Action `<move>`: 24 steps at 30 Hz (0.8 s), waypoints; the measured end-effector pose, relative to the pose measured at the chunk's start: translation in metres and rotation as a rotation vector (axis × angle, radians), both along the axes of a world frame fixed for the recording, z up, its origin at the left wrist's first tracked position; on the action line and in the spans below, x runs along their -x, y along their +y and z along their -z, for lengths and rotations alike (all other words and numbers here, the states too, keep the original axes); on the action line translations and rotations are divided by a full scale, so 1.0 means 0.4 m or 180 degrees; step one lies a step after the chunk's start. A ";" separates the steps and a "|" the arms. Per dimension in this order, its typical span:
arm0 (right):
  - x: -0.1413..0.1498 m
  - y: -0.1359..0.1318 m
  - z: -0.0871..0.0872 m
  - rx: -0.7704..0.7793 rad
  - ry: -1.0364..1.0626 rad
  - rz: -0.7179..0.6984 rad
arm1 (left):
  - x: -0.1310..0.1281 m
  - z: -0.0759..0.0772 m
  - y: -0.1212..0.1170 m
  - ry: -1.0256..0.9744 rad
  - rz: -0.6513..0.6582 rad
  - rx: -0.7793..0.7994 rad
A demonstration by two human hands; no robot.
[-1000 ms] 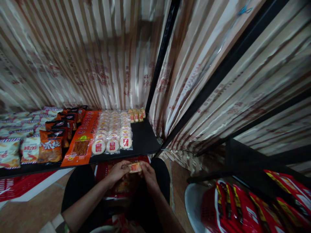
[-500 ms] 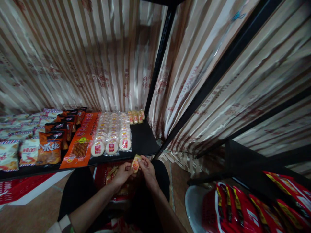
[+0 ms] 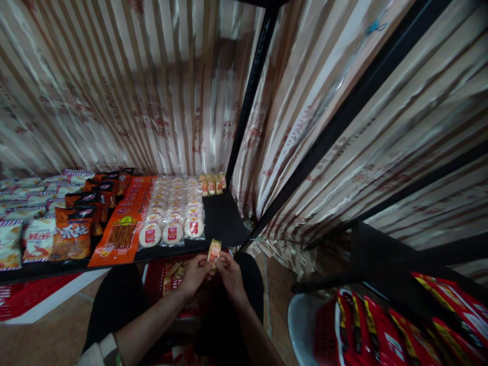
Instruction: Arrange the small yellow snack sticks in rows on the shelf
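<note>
Evidently, left hand (image 3: 196,273) and right hand (image 3: 231,273), both curled nearly closed, pinch one yellow packet (image 3: 214,249) near the black shelf (image 3: 224,218), presumably for steadiness.

A small yellow packet (image 3: 214,250) with reddish print tilts slightly, pinched between left hand (image 3: 196,275) and right hand (image 3: 230,274)

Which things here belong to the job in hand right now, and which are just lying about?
Seemingly in use:
small yellow packet, held by left hand and right hand
similar small packets at back of black shelf
red basket under the hands

Seemingly just there:
round white crackers
flat orange bag
orange-and-black snack bags
pale snack bags
red packages
</note>
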State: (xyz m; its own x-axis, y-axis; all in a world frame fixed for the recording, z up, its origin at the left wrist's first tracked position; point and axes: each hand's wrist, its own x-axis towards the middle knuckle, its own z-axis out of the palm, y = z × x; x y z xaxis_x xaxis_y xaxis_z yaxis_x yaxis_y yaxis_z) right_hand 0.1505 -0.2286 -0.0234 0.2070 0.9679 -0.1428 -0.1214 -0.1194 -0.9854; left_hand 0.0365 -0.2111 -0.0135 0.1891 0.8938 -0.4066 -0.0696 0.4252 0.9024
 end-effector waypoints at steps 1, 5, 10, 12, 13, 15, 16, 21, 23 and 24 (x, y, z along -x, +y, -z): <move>-0.003 0.000 0.000 0.0006 -0.0018 0.0008 | -0.001 0.001 0.000 0.0043 0.0059 -0.0042; -0.016 0.003 -0.004 0.0005 -0.0058 0.0092 | -0.006 -0.006 0.000 0.0175 0.0201 -0.0156; -0.030 0.016 -0.005 0.0038 -0.0137 0.0199 | -0.017 -0.019 0.006 0.0331 0.0238 -0.0223; -0.034 0.026 -0.004 0.0008 -0.0171 0.0176 | -0.023 -0.019 0.014 0.0360 0.0250 -0.0227; -0.035 0.032 -0.005 0.0001 -0.0185 0.0165 | -0.026 -0.018 0.019 0.0383 0.0241 -0.0222; -0.038 0.047 -0.006 0.0010 -0.0214 0.0190 | -0.030 -0.013 0.034 0.0485 0.0203 -0.0253; -0.039 0.055 -0.007 0.0013 -0.0240 0.0217 | -0.031 -0.009 0.042 0.0582 0.0174 -0.0301; -0.045 0.102 -0.006 -0.0087 -0.0430 0.0209 | -0.031 -0.007 0.086 0.1101 0.0064 -0.0588; -0.049 0.118 -0.003 -0.0113 -0.0487 0.0198 | -0.032 -0.016 0.099 0.1073 0.0070 -0.0551; -0.052 0.125 -0.003 -0.0119 -0.0528 0.0216 | -0.034 -0.021 0.105 0.0994 0.0093 -0.0487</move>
State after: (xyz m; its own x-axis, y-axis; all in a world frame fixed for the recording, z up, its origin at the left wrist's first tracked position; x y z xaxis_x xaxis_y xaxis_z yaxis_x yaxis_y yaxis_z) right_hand 0.1713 -0.1787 -0.0224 0.2897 0.9549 -0.0656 0.0365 -0.0795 -0.9962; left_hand 0.0501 -0.1693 -0.0052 0.1031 0.9449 -0.3107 0.2300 0.2812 0.9317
